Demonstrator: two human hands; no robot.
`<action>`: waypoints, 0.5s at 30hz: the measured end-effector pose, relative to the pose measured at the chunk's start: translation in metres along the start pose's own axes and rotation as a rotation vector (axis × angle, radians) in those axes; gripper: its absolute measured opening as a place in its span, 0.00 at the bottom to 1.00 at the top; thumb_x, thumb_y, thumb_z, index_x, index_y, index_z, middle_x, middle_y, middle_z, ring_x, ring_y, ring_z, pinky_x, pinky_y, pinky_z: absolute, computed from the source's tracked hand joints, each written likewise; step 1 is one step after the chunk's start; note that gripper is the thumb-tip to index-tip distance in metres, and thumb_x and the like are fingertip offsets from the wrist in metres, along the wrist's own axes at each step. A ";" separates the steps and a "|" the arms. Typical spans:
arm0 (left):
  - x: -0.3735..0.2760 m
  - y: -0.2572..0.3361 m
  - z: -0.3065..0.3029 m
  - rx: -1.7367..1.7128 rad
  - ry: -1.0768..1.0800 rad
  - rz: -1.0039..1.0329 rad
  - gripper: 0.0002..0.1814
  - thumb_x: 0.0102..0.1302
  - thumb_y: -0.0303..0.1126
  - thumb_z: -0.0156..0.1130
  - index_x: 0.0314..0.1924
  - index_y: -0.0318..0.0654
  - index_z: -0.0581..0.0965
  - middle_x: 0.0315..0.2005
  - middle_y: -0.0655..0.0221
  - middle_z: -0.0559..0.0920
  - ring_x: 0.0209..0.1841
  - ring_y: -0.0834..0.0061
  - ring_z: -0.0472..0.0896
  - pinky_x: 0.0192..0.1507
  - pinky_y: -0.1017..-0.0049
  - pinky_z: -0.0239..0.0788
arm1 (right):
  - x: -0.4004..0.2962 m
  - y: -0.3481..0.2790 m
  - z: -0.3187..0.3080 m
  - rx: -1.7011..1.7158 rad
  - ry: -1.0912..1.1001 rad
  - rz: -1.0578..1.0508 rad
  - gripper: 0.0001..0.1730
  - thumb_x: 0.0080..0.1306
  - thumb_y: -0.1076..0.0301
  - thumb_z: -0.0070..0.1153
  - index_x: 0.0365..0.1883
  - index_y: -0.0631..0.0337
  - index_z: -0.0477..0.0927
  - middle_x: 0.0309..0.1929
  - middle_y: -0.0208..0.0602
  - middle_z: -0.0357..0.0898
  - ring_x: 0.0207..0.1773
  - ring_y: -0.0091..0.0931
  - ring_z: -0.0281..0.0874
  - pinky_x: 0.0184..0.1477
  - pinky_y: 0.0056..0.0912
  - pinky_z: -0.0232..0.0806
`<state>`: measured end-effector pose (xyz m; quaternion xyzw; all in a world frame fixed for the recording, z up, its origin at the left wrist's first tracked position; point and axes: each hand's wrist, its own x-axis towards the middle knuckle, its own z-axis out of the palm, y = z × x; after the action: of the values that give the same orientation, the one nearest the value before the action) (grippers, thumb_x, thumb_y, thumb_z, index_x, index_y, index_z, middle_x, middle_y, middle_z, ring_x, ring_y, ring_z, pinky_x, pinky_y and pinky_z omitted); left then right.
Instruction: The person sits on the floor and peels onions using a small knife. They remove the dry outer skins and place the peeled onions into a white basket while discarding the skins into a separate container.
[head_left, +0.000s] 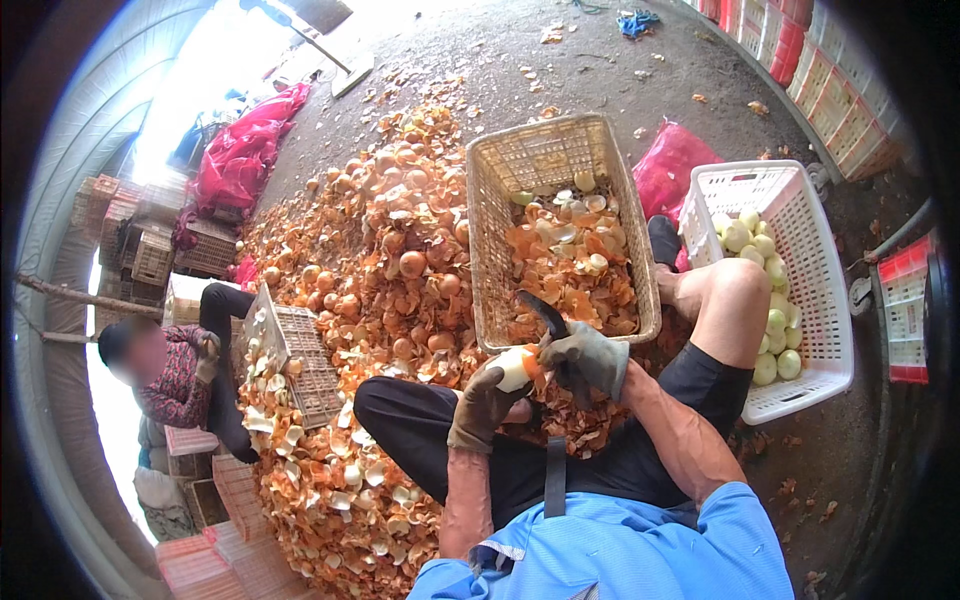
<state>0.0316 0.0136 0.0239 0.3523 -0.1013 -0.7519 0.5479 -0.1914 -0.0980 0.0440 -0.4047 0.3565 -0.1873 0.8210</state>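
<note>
My left hand (477, 409), in a brown work glove, grips a partly peeled onion (514, 370) over my lap. Its near side is bare and white, while orange skin clings to the right end. In a grey glove, my right hand (589, 364) holds a dark, curved knife (543, 313) and touches the onion at its skinned end. Just beyond both hands stands a tan plastic crate (480, 247), with onion skins (577, 277) and a few pale onion pieces inside. To my right, a white plastic basket (832, 315) holds several peeled onions (776, 322).
A heap of unpeeled onions and loose skins (390, 262) spreads left of the crate. A co-worker (176, 367) sits at the far left beside a tilted crate (304, 367). Pink mesh bags (675, 161) lie on the floor. Stacked crates (832, 97) line the right edge.
</note>
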 end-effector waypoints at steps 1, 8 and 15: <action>0.000 -0.001 -0.001 -0.066 -0.023 -0.003 0.37 0.70 0.39 0.68 0.72 0.26 0.70 0.68 0.55 0.78 0.69 0.61 0.79 0.73 0.60 0.71 | -0.004 -0.006 0.001 0.027 -0.006 -0.009 0.12 0.63 0.66 0.63 0.42 0.64 0.84 0.28 0.33 0.82 0.27 0.24 0.79 0.31 0.28 0.73; -0.005 -0.005 -0.021 -0.058 -0.060 0.084 0.43 0.65 0.45 0.70 0.74 0.30 0.68 0.70 0.53 0.76 0.71 0.55 0.76 0.76 0.53 0.67 | -0.004 -0.002 -0.004 0.156 0.000 -0.075 0.13 0.63 0.64 0.62 0.40 0.64 0.83 0.28 0.33 0.81 0.27 0.24 0.80 0.32 0.29 0.74; -0.005 -0.012 -0.039 -0.108 -0.076 0.179 0.45 0.63 0.52 0.69 0.75 0.33 0.69 0.70 0.52 0.76 0.70 0.52 0.76 0.76 0.45 0.65 | 0.010 0.020 -0.015 0.192 0.106 0.104 0.09 0.64 0.62 0.62 0.35 0.59 0.83 0.27 0.29 0.78 0.27 0.23 0.77 0.33 0.28 0.72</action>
<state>0.0482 0.0320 -0.0087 0.2831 -0.1125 -0.7171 0.6269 -0.1952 -0.0998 0.0179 -0.2946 0.4002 -0.1989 0.8447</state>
